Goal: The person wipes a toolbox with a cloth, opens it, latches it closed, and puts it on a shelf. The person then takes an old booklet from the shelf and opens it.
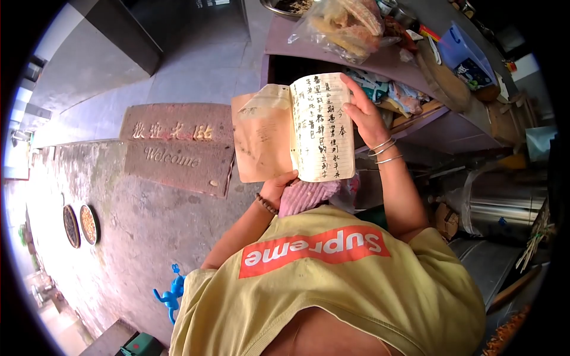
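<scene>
Left hand (281, 188) low, right hand (366, 121) farther out, both gripping, forearms (399, 184) forward.

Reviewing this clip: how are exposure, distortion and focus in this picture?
Head view: the floor washes out toward the left edge; black borders and bowed edges suggest a wide, fisheye-like lens; the notebook is bright, its larger writing fairly crisp; the metal drum carries streaky highlights; the opening under the table falls into deep shadow.

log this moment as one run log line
left hand: at notebook bottom edge | right hand: on its right edge | notebook: open, handwritten | doormat: on floor
</scene>
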A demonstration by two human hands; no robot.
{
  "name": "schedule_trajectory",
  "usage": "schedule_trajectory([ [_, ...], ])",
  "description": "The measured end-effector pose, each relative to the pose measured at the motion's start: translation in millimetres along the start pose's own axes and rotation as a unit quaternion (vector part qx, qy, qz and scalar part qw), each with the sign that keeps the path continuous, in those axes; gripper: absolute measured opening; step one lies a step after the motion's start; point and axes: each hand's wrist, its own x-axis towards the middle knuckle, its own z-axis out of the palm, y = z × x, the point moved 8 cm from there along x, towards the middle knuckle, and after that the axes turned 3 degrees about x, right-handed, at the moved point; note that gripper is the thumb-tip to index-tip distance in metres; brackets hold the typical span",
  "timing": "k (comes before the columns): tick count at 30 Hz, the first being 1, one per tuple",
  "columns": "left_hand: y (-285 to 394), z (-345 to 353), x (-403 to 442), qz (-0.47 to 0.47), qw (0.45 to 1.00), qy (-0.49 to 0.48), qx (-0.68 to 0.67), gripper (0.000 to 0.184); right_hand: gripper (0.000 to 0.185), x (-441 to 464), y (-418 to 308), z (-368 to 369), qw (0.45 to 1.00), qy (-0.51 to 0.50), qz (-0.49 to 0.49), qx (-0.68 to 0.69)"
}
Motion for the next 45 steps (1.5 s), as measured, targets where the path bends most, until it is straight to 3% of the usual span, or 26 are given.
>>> schedule_trajectory([
  [28, 2, -6, -3, -0.008, 1.000, -0.010, -0.012, 0.034, 0.052, 8, -5, 18, 0.999, -0.018, -0.030, -0.039],
  [37, 6, -7, -7, 0.004, 0.999, 0.036, 0.010, 0.036, 0.050, 10, -1, 19, 0.998, -0.006, -0.037, -0.043],
  [45, 3, -5, -4, -0.013, 0.999, -0.016, -0.029, 0.032, 0.049, 12, 7, 16, 0.999, 0.008, -0.018, -0.040],
])
